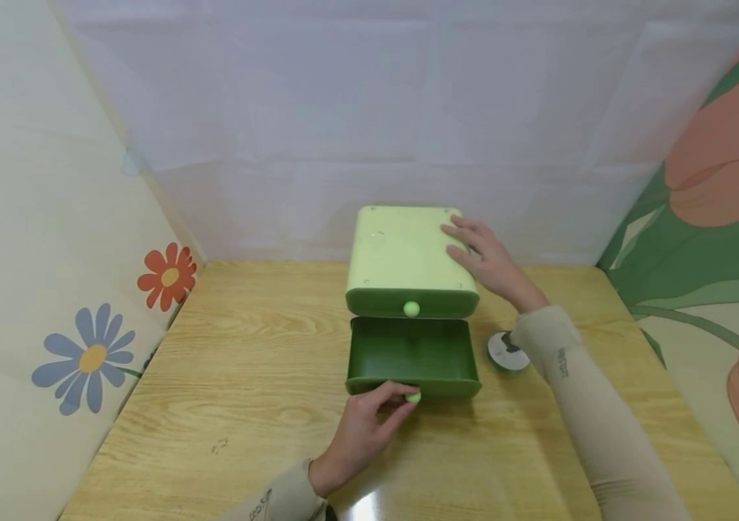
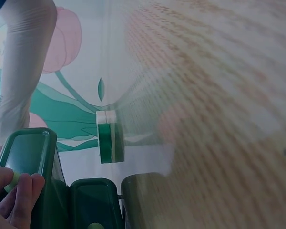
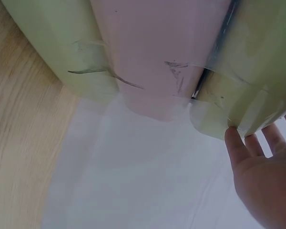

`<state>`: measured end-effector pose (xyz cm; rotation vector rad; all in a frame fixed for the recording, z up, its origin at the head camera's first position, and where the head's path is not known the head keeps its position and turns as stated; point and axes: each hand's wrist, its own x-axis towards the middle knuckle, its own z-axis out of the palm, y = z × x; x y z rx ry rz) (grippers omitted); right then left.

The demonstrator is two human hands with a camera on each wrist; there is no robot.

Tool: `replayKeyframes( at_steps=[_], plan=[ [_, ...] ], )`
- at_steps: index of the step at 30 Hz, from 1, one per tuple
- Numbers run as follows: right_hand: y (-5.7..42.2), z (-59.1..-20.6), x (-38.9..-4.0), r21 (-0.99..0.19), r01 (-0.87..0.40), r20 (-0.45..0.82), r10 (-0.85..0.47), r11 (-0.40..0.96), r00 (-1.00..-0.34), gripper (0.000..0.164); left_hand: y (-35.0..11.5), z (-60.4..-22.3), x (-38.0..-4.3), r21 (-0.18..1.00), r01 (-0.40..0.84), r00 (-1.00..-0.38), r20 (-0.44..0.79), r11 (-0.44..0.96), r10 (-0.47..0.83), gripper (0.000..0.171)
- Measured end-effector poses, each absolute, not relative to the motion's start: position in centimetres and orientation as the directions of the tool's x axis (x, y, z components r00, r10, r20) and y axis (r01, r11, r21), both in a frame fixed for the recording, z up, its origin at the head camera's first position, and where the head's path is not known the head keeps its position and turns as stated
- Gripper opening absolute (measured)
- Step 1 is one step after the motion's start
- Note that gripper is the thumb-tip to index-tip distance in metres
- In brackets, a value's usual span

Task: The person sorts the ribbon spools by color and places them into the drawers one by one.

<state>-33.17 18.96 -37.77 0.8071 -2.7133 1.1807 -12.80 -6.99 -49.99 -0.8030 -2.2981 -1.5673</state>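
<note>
A small drawer cabinet (image 1: 408, 246) with a light green top stands at the back of the table. One dark green drawer (image 1: 450, 388) is pulled out, its inside showing, beneath a closed front with a round light green knob (image 1: 411, 310). My left hand (image 1: 364, 427) pinches the pulled-out drawer's knob (image 1: 413, 396) between thumb and fingers. On the cabinet's right top edge rests my right hand (image 1: 489, 264), fingers extended. In the right wrist view, that hand's fingertips touch the cabinet's light green side, beside a pink section (image 3: 157, 57).
A round thing with a white top and green side (image 1: 508, 352) lies right of the drawer, partly behind the right sleeve. Lower down in the cabinet is another closed drawer front (image 2: 95, 202). A white sheet (image 1: 265, 145) hangs behind the wooden table (image 1: 245, 376).
</note>
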Motion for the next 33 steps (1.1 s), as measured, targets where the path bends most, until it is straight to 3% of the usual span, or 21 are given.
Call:
replayKeyframes(
  at_steps=[8,16,27,33],
  plan=[
    [19.1,-38.3,-33.0,-0.737,-0.455,0.261,-0.409,0.500,-0.874,0.056,-6.9,-50.0,-12.8,0.768,0.578,-0.811,0.503,0.276,0.297,0.015],
    [20.8,-40.2,-32.2,-0.918,-0.220,0.107,-0.329,0.329,-0.938,0.063,-7.0,-49.8,-13.0,0.776,0.569,-0.817,0.494,0.273,0.297,0.014],
    [26.6,-45.3,-28.4,-0.842,-0.128,-0.085,-0.363,0.523,-0.928,0.069,-7.0,-50.0,-13.1,0.771,0.574,-0.813,0.501,0.274,0.295,0.016],
    [28.6,-48.3,-26.9,-0.762,-0.193,-0.097,-0.403,0.619,-0.910,0.088,-7.1,-49.9,-12.9,0.781,0.557,-0.826,0.484,0.283,0.290,0.015]
  ],
)
